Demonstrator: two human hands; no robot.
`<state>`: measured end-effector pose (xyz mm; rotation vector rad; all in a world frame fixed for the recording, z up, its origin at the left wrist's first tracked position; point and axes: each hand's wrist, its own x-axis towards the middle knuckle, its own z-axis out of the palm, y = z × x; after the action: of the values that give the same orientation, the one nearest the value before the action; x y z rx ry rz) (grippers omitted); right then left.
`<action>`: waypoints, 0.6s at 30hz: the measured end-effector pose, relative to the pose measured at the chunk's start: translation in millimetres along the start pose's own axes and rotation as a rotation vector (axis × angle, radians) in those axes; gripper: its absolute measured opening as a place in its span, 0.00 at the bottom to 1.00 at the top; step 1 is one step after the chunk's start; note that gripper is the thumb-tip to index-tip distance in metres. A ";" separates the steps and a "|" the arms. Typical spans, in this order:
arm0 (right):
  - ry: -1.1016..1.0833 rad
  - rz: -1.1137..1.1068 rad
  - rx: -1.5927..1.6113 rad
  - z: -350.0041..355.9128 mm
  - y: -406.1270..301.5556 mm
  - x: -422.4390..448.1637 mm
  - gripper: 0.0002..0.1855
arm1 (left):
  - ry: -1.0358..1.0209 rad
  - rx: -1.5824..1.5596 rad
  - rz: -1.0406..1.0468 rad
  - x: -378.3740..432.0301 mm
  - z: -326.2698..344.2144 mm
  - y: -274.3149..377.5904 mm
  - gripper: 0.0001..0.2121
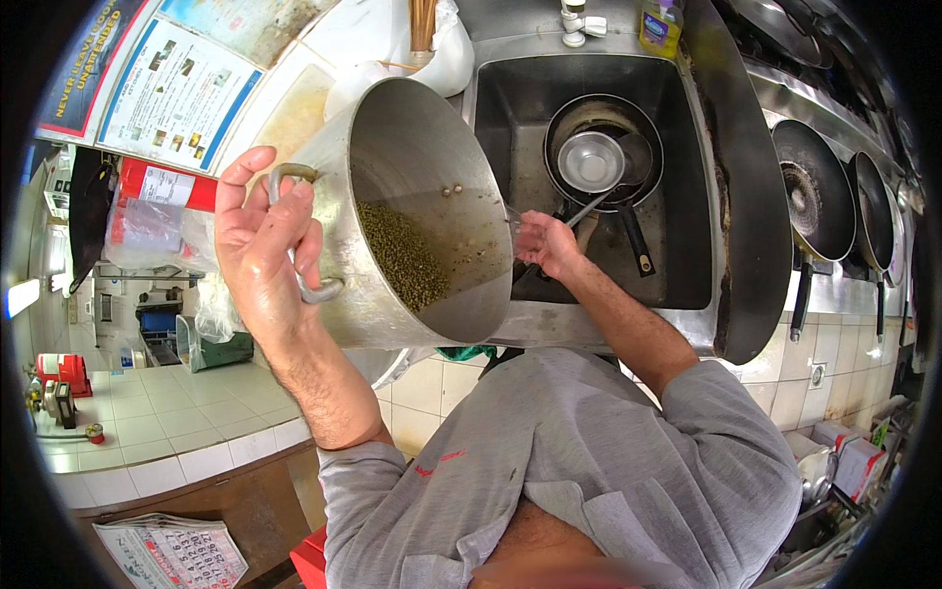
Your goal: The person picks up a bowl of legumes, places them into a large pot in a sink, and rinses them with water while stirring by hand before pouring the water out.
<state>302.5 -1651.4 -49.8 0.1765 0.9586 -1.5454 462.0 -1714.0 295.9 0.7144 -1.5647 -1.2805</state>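
Observation:
A large metal stockpot [331, 243] leans on its side toward the sink, its mouth facing right. Small green beans [401, 258], apparently mung beans, lie in its lower part, with a few bits stuck to the inner wall. My left hand [268, 235] has its fingers hooked through the pot's side handle [291, 173]. My right hand [544, 243] is at the pot's far rim, over the sink edge; its fingertips are blurred, and its exact hold on the rim cannot be told. Beside it in the sink, a small metal bowl [591, 162] or ladle rests inside a black frying pan [563, 121].
The sink [681, 221] has a tap [578, 29] and a bottle of yellow soap [659, 29] behind it. Frying pans [813, 191] stand at the right. White containers [449, 55] are behind the pot. A tiled counter [184, 412] lies to the left.

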 end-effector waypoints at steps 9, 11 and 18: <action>-0.040 0.012 -0.027 3.7 -1.7 -5.6 0.17 | -0.004 0.012 -0.003 -0.3 -0.2 0.7 0.18; -0.046 0.021 -0.016 6.5 -3.4 -10.0 0.16 | -0.005 0.017 -0.005 0.0 0.0 1.0 0.18; 0.066 -0.131 -0.542 10.5 -6.4 -22.7 0.23 | -0.001 0.019 -0.031 3.1 1.2 -2.1 0.18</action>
<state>306.6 -1641.6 -26.2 -0.2243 1.4267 -1.3471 459.5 -1716.9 294.8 0.7531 -1.5739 -1.2904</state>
